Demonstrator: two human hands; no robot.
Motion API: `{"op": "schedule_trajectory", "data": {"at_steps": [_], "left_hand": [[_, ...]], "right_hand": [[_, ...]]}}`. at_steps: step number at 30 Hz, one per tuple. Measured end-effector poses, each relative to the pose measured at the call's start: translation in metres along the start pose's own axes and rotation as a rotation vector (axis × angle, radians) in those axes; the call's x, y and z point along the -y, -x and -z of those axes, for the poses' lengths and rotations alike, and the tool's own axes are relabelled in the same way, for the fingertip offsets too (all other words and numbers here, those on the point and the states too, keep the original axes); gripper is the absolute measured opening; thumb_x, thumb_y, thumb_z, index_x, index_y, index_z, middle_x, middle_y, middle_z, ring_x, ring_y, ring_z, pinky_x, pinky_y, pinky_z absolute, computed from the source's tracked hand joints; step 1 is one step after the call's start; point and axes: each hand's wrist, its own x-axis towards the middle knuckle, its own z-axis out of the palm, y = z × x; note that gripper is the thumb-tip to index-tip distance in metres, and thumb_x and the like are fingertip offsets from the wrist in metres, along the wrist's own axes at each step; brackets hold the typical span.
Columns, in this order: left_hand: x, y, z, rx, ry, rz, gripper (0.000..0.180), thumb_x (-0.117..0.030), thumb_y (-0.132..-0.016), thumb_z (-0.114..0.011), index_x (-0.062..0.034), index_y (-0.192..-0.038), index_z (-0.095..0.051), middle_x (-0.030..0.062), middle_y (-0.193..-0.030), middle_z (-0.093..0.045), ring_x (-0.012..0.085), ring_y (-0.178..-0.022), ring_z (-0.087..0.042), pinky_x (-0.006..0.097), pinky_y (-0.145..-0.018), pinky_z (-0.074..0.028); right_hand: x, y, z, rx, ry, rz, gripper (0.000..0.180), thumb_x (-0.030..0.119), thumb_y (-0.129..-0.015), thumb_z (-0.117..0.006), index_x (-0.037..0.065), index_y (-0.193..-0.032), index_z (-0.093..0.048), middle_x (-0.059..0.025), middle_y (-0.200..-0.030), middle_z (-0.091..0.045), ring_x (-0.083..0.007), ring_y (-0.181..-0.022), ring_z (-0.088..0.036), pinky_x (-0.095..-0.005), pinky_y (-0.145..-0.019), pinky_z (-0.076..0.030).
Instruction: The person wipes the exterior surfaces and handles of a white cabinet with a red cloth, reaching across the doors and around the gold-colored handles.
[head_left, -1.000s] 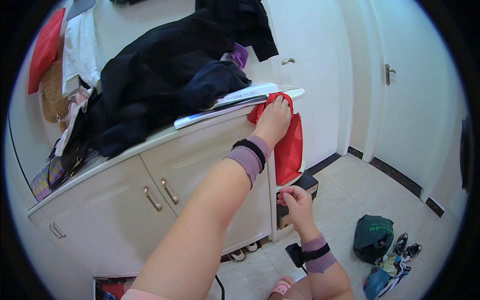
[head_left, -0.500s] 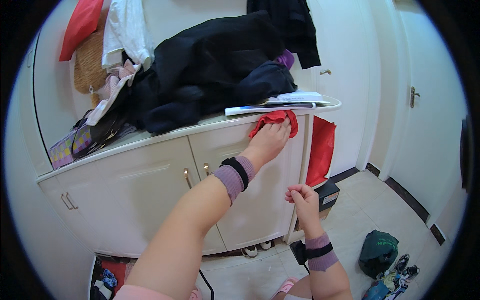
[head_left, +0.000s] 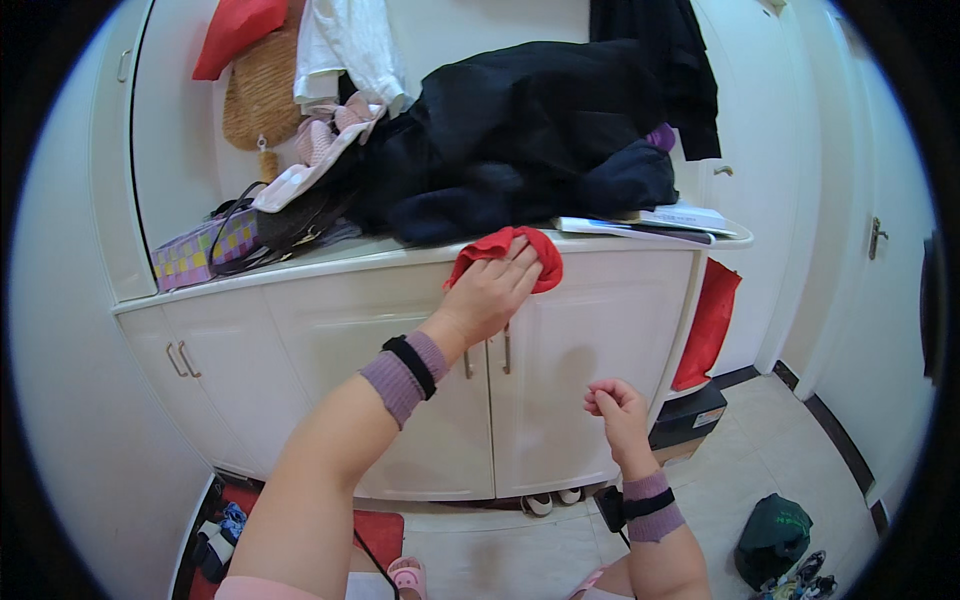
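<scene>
A red cloth (head_left: 545,262) lies bunched under my left hand (head_left: 490,290), which presses it against the top front edge of the white cabinet (head_left: 590,400). The fingers bend over the cloth, and part of it folds up onto the countertop. In front of the right cabinet door, my right hand (head_left: 620,415) hangs in the air with its fingers curled in and nothing visible in them. A black strap circles each purple cuff.
Black clothes (head_left: 540,130) heap on the counter beside papers (head_left: 680,218), a dark handbag (head_left: 290,225) and a checkered box (head_left: 185,258). A red bag (head_left: 708,325) hangs at the cabinet's right end above a black box (head_left: 688,415). A dark green bag (head_left: 773,540) sits on the floor.
My left hand has slid the red cloth leftward along the cabinet's top edge, from below the papers to above the door handles. The view has turned left; my right hand stays curled.
</scene>
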Motion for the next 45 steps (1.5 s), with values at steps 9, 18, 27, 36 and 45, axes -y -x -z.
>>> {"op": "schedule_trajectory", "data": {"at_steps": [9,18,27,36,45], "left_hand": [[0.056,0.087,0.04,0.009,-0.085,0.074,0.039,-0.014,-0.088,-0.058,-0.0029,-0.125,-0.062,0.0153,-0.137,-0.059,0.0328,-0.133,-0.053,0.043,-0.109,-0.043],[0.082,0.138,0.09,0.052,-0.031,0.283,0.038,-0.003,-0.085,-0.059,-0.0013,-0.122,-0.064,0.0176,-0.129,-0.064,0.0344,-0.125,-0.059,0.041,-0.104,-0.047],[-0.001,0.098,0.122,0.015,2.227,1.21,0.048,-0.002,-0.096,-0.047,-0.0036,-0.144,-0.048,0.0078,-0.129,-0.063,0.0177,-0.112,-0.063,0.033,-0.102,-0.05],[-0.026,0.084,0.106,0.091,2.395,1.258,0.051,-0.006,-0.092,-0.047,-0.004,-0.143,-0.047,0.0092,-0.132,-0.059,0.0209,-0.119,-0.059,0.037,-0.106,-0.047],[-0.058,0.093,0.084,0.435,1.92,1.054,0.022,-0.002,-0.095,-0.055,-0.0063,-0.116,-0.06,0.0022,-0.109,-0.065,0.0129,-0.103,-0.061,0.031,-0.098,-0.047]], "right_hand": [[-0.011,-0.003,-0.03,0.047,-0.003,-0.023,0.014,0.007,-0.097,-0.056,-0.001,-0.101,-0.067,-0.0069,-0.089,-0.069,-0.014,-0.078,-0.066,-0.0276,-0.072,-0.054],[-0.016,0.002,-0.064,0.112,-0.072,-0.05,0.012,0.004,-0.097,-0.057,-0.002,-0.101,-0.068,-0.0057,-0.089,-0.068,-0.0126,-0.079,-0.065,-0.0263,-0.071,-0.053],[0.016,0.012,-0.099,0.323,-0.291,0.037,0.029,0.018,-0.103,-0.053,-0.002,-0.121,-0.062,-0.0084,-0.111,-0.067,-0.0143,-0.097,-0.065,-0.0295,-0.086,-0.053],[0.041,0.022,-0.096,0.459,-0.662,-0.064,0.028,0.015,-0.102,-0.055,0.0,-0.126,-0.056,-0.0084,-0.12,-0.064,-0.0146,-0.105,-0.063,-0.0312,-0.092,-0.053],[0.036,0.016,-0.098,0.233,-0.657,-0.049,0.02,0.0,-0.097,-0.058,0.0,-0.117,-0.059,-0.0074,-0.107,-0.067,-0.0124,-0.095,-0.064,-0.0279,-0.083,-0.055]]}}
